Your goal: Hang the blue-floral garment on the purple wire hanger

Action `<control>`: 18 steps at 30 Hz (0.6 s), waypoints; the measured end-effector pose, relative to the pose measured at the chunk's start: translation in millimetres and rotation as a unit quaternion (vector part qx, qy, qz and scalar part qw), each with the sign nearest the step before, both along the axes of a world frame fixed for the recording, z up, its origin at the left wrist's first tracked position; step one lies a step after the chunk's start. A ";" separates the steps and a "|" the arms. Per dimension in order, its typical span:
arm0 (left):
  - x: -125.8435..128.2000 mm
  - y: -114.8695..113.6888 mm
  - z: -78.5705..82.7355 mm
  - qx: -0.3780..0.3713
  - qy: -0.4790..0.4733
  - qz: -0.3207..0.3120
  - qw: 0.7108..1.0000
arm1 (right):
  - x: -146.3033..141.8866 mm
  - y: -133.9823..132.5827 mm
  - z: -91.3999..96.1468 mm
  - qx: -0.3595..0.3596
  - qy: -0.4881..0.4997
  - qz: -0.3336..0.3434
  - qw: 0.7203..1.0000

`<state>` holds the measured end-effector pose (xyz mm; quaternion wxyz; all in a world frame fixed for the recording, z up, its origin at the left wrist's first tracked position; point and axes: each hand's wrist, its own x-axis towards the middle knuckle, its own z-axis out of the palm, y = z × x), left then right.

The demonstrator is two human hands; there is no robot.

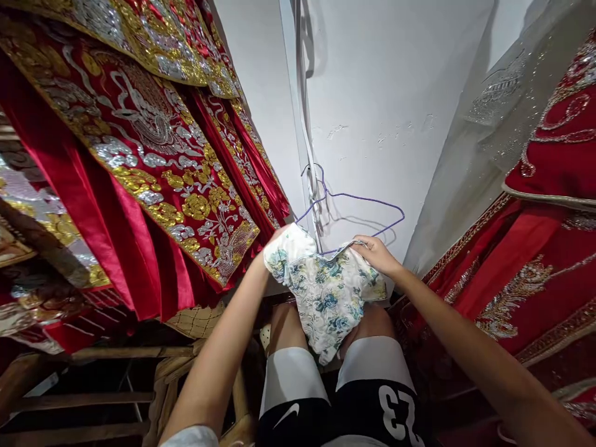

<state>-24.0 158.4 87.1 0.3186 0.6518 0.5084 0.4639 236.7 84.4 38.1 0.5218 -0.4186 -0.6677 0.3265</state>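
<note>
A small white garment with a blue floral print [326, 292] hangs between my two hands in front of the white wall. My left hand [274, 245] is mostly hidden under the cloth at its upper left corner, gripping it. My right hand [375, 253] pinches the cloth's upper right edge with closed fingers. A purple wire hanger [354, 205] hangs from a cord just above the garment; its lower wire runs into the cloth near my right hand.
Red garments with gold and silver embroidery [153, 161] hang at the left, and more red embroidered cloth [535, 273] at the right. A grey sequined cloth [493, 130] drapes at upper right. Wooden stools [93, 372] stand below left. My knees and black shorts show beneath.
</note>
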 end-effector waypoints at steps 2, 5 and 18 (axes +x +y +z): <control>-19.5 2.1 11.2 -0.044 -0.029 -0.043 0.998 | 1.8 -2.4 4.6 0.001 -0.019 0.007 1.000; -47.7 1.4 29.9 -0.125 -0.102 -0.110 0.981 | -1.8 -4.8 8.5 0.010 -0.042 0.008 0.999; 15.4 -15.0 47.5 0.191 0.233 0.038 0.953 | -46.9 -9.1 -11.7 0.027 -0.057 -0.027 0.998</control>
